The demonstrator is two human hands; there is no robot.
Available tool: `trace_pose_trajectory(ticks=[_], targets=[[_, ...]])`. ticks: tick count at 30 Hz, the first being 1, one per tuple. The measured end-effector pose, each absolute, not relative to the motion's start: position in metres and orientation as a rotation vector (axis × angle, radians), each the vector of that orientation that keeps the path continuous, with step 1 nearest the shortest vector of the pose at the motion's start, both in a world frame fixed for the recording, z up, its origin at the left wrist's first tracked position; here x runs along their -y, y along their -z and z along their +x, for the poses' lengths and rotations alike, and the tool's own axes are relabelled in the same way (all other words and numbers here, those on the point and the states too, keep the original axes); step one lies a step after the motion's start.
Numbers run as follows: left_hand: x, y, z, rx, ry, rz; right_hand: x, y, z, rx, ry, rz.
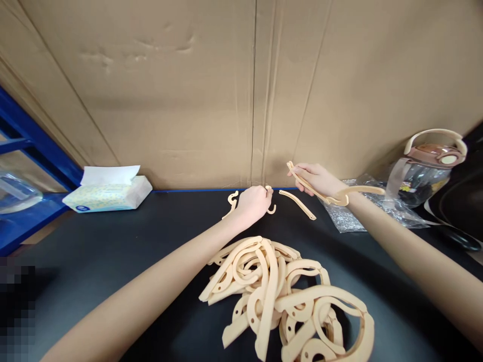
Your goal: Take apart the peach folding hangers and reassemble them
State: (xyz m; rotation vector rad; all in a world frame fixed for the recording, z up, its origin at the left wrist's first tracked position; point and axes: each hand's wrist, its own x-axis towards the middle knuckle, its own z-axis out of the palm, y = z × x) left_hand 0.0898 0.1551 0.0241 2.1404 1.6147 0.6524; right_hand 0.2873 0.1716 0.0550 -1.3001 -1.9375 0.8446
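We are working at the black bench (113, 261). The pile of beige parts (279, 296) is lying loose below both forearms, and a forearm dragging across it could be scattering pieces. The pile's lower edge is running out of view.

Our right hand (317, 180) is grasping a long curved part (362, 190), raised above the far bench. Our left hand (253, 203) is clenching a small hook part (233, 200), low over the bench. A loose strip (300, 203) is lying between the hands and risks being knocked. The left fingers are hiding the hook part's middle.
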Motion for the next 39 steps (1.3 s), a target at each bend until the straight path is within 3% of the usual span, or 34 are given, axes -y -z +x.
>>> trace_pose_trajectory(ticks=[4,13,18,23,30,34,39], targets=[[-0.154,-0.028,0.089,-1.574,-0.692,1.997,-0.172,-0.054,0.283,1.761,-0.778,-1.222],[-0.115,-0.058,0.085,-0.89,-0.558,1.383,-0.164,-0.063,0.273,1.314,-0.659,-0.996],[-0.12,-0.055,0.072,-0.909,-0.813,1.148,-0.158,-0.064,0.274,1.649,-0.619,-1.005],[-0.129,-0.047,0.061,-1.012,-1.009,1.111,-0.154,-0.053,0.267,2.135,-0.322,-1.27],[-0.131,-0.049,0.057,-1.014,-0.789,1.225,-0.135,-0.046,0.247,2.566,0.562,-1.405],[-0.127,-0.05,0.062,-1.072,-0.733,1.36,-0.127,-0.043,0.237,2.697,0.527,-1.38],[-0.112,-0.043,0.075,-1.281,-0.921,1.616,-0.134,-0.045,0.229,2.598,0.34,-1.513]])
